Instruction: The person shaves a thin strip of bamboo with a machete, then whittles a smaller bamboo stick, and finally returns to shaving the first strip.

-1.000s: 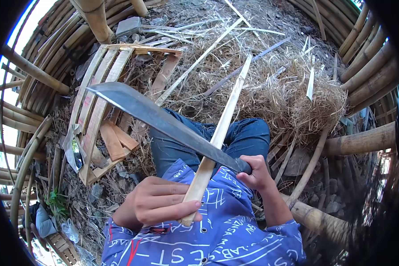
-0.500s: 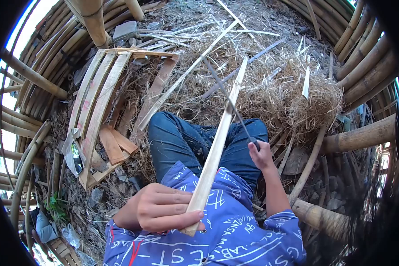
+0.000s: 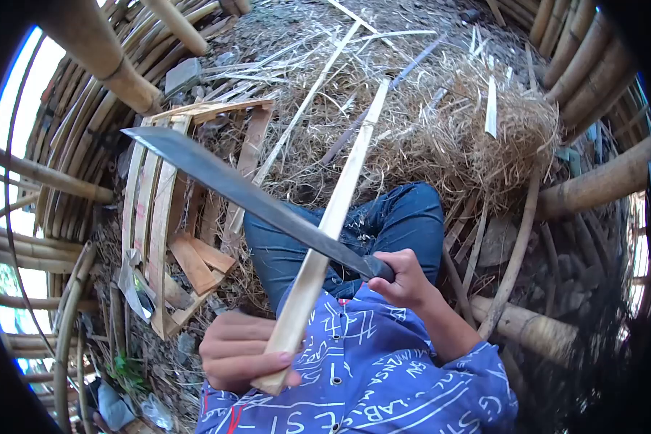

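My left hand [image 3: 242, 352] is wrapped round the near end of a long pale bamboo strip [image 3: 346, 181], thumb on top. The strip slants up and away over my lap, its far end above the shavings. In my right hand [image 3: 403, 279] is the dark handle of a large machete [image 3: 246, 189]. Its broad blade points to the upper left and crosses above the middle of the strip; whether the two touch I cannot tell.
Curly shavings [image 3: 441, 145] lie heaped beyond my knees. A wooden slatted crate [image 3: 168, 217] stands at the left. Bamboo poles [image 3: 593, 179] surround the spot on both sides, and loose strips [image 3: 311, 108] lie ahead on the ground.
The machete has come nearer my body and swung from steeply forward to leftward, its broad side now showing. My left hand and the strip's near end have shifted slightly left.
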Available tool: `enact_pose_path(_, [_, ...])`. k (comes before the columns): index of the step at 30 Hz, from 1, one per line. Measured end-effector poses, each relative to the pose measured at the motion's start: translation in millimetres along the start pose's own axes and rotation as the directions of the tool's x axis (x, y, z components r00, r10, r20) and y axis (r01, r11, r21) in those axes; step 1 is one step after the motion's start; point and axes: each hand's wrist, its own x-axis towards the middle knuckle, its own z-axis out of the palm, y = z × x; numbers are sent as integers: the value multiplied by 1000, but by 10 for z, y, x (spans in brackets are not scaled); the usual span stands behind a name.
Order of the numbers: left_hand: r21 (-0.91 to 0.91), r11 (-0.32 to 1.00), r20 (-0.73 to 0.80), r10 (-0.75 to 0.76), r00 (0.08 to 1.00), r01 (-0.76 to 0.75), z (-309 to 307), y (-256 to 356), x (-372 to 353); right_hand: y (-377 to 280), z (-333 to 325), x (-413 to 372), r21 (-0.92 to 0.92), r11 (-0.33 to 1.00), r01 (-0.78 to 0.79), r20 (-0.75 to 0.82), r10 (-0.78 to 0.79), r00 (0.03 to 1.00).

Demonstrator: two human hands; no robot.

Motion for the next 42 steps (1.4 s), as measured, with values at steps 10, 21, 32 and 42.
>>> enact_pose_path(10, [187,981,-18,-49,999,52,58,63,118,193,-50,203,-106,993,-45,-130,31,991])
enact_pose_path(21, [403,915,-95,51,994,-8,25,-45,30,329,12,356,-129,992,-9,-186,-15,982])
enact_pose_path(32, [45,996,138,71,988,-77,-191,72,163,1314,-302,462,-88,951,-297,-419,235,877])
enact_pose_path(42, [108,988,45,109,993,-114,-183,-61,48,1263,-440,641,-139,938,-318,-452,226,863])
